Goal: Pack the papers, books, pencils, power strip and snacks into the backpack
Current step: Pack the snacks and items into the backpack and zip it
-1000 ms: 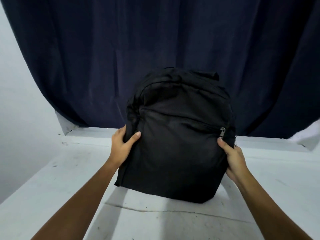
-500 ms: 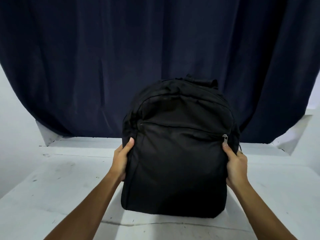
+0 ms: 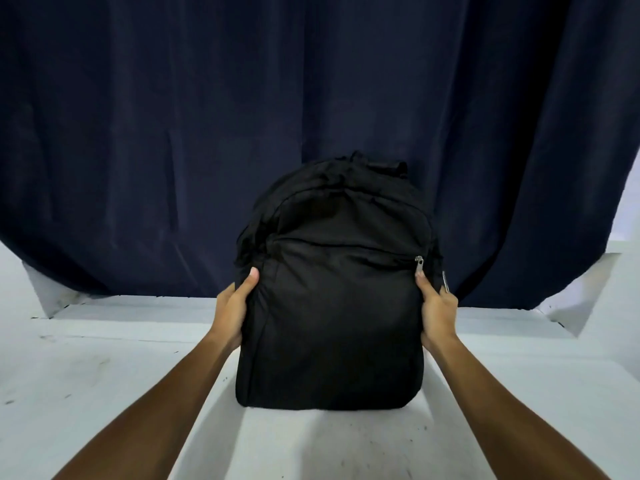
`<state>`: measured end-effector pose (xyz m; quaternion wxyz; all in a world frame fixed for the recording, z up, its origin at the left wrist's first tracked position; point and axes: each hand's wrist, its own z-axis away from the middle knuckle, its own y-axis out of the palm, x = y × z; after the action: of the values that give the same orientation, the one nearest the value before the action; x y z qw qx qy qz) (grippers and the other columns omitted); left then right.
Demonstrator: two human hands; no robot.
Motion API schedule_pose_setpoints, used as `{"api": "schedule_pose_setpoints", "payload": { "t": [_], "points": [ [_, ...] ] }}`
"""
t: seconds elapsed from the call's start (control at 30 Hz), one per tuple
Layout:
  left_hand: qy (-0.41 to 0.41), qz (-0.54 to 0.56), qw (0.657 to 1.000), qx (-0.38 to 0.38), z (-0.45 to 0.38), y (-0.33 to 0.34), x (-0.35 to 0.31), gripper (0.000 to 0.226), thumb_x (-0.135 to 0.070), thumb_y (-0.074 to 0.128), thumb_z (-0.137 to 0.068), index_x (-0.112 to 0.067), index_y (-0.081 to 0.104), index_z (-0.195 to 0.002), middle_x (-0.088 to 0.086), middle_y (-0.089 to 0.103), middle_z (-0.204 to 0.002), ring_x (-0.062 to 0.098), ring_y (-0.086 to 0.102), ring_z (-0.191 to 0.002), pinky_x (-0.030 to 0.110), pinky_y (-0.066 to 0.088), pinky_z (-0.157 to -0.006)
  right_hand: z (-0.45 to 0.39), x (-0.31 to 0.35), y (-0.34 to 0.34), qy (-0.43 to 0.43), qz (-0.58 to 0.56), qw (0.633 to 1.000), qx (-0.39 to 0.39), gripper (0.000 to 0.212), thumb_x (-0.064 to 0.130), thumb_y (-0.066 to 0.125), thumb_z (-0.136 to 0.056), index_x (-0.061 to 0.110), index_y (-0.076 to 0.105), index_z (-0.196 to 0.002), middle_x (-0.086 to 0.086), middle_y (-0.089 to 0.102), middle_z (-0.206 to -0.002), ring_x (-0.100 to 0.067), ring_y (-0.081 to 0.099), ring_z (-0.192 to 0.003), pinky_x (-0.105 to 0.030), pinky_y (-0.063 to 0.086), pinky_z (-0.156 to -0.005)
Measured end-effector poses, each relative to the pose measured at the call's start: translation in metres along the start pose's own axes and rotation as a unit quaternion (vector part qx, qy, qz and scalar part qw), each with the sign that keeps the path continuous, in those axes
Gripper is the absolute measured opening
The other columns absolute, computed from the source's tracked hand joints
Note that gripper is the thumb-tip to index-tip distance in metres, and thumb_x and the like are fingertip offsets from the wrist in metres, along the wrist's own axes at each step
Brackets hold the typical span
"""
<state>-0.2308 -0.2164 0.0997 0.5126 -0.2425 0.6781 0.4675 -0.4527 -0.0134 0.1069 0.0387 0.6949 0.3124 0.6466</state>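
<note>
A black backpack (image 3: pixel 332 306) stands upright on the white table (image 3: pixel 86 375), its front pocket facing me and its zippers closed. A silver zipper pull (image 3: pixel 419 265) hangs at the pocket's right end. My left hand (image 3: pixel 235 310) grips the backpack's left side, thumb on the front. My right hand (image 3: pixel 436 313) grips the right side just below the zipper pull. No papers, books, pencils, power strip or snacks are in view.
A dark navy curtain (image 3: pixel 311 116) hangs behind the table and fills the background. White wall shows at the far left and right edges. The table top has a few scuff marks.
The backpack has been set squarer and more upright, shifted slightly right and toward the table's middle. Both hands keep their hold on its sides.
</note>
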Motion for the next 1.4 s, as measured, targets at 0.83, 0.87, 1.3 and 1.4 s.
{"api": "schedule_pose_setpoints", "payload": {
  "t": [0.83, 0.87, 1.3, 1.4],
  "points": [
    [-0.074, -0.203, 0.976, 0.021, 0.008, -0.027, 0.006, 0.051, -0.062, 0.053, -0.088, -0.021, 0.061, -0.117, -0.009, 0.066, -0.115, 0.009, 0.06, -0.103, 0.032, 0.047, -0.082, 0.0, -0.015, -0.025, 0.112, 0.146, 0.977, 0.112, 0.044, 0.047, 0.063, -0.086, 0.021, 0.059, -0.121, 0.007, 0.068, -0.115, -0.01, 0.063, -0.104, -0.028, 0.047, -0.076],
    [-0.088, -0.198, 0.976, 0.03, 0.011, -0.028, 0.009, 0.053, -0.062, 0.052, -0.087, -0.023, 0.06, -0.122, -0.009, 0.065, -0.119, 0.009, 0.06, -0.105, 0.032, 0.046, -0.086, 0.005, -0.018, -0.029, 0.123, 0.15, 0.972, 0.131, 0.044, 0.046, 0.062, -0.086, 0.023, 0.057, -0.124, 0.008, 0.066, -0.118, -0.01, 0.061, -0.106, -0.027, 0.046, -0.077],
    [-0.126, -0.225, 0.966, 0.013, 0.011, -0.023, 0.013, 0.061, -0.061, 0.051, -0.089, -0.018, 0.055, -0.131, -0.003, 0.062, -0.111, 0.013, 0.057, -0.089, 0.034, 0.04, -0.086, 0.02, -0.039, -0.029, 0.154, 0.238, 0.956, 0.076, 0.085, 0.084, 0.061, -0.057, 0.025, 0.062, -0.118, 0.003, 0.067, -0.115, -0.02, 0.061, -0.107, -0.042, 0.045, -0.103],
    [-0.146, -0.244, 0.959, 0.018, 0.008, -0.024, 0.01, 0.063, -0.067, 0.051, -0.085, -0.023, 0.056, -0.13, -0.003, 0.062, -0.115, 0.02, 0.056, -0.1, 0.039, 0.041, -0.088, 0.018, -0.04, -0.028, 0.162, 0.246, 0.954, 0.062, 0.089, 0.087, 0.061, -0.052, 0.024, 0.063, -0.115, 0.001, 0.067, -0.114, -0.022, 0.061, -0.106, -0.043, 0.046, -0.102]
  ]
}}
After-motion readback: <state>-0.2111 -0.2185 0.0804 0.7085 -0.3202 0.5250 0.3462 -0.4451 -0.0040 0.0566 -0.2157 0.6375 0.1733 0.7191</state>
